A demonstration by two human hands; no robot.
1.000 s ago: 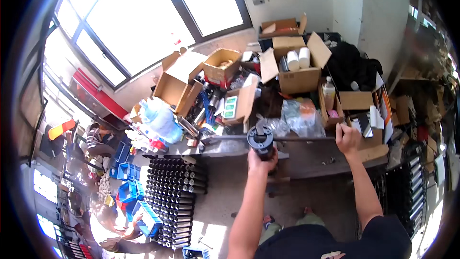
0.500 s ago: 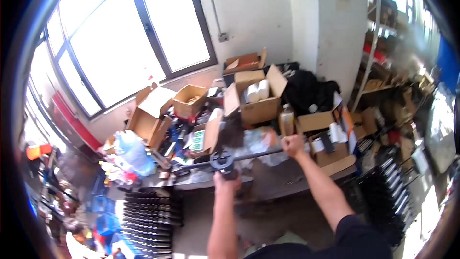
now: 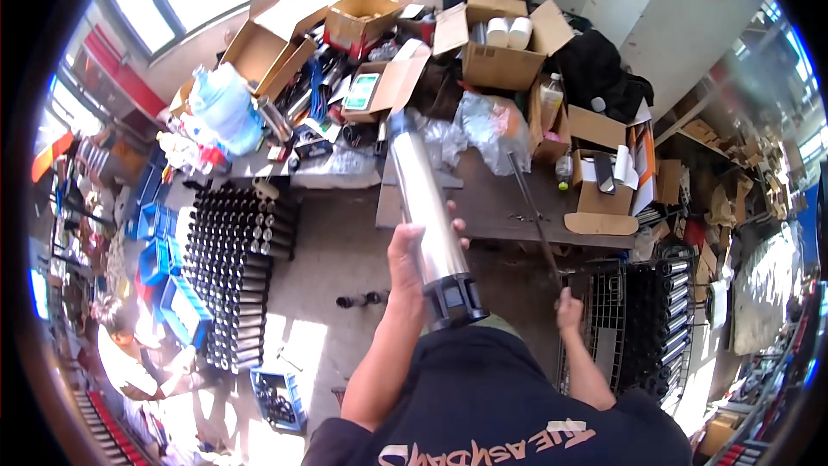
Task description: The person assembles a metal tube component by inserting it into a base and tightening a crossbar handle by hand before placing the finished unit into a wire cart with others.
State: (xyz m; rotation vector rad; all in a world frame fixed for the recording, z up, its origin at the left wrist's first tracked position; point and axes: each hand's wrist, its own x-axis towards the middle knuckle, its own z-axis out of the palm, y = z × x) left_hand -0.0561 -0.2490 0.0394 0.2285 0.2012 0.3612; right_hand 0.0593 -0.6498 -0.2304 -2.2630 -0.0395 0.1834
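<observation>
A silver metal cylinder (image 3: 423, 198) with black fittings at both ends is tilted across the middle of the view. My left hand (image 3: 407, 259) is closed around its lower half, with the thumb in front and fingertips showing on the far side. Lower right, my right hand (image 3: 569, 312) grips the near end of a long thin dark rod (image 3: 542, 233). The rod slants away over the table's front edge, its far end near a clear plastic bag (image 3: 492, 131). Rod and cylinder are apart.
Open cardboard boxes (image 3: 504, 65), a bottle (image 3: 552, 95) and bags crowd the worktable (image 3: 552, 185). Stacked black-ended cylinders (image 3: 228, 272) stand at left, more in a wire cage (image 3: 608, 319) at right. Beyond blue crates (image 3: 185, 306), another person (image 3: 129, 349) sits low.
My view has tipped down. The cylinder, earlier pointing end-on over the table edge, now shows its length nearer my body. My right hand has drawn the rod back from lying crosswise.
</observation>
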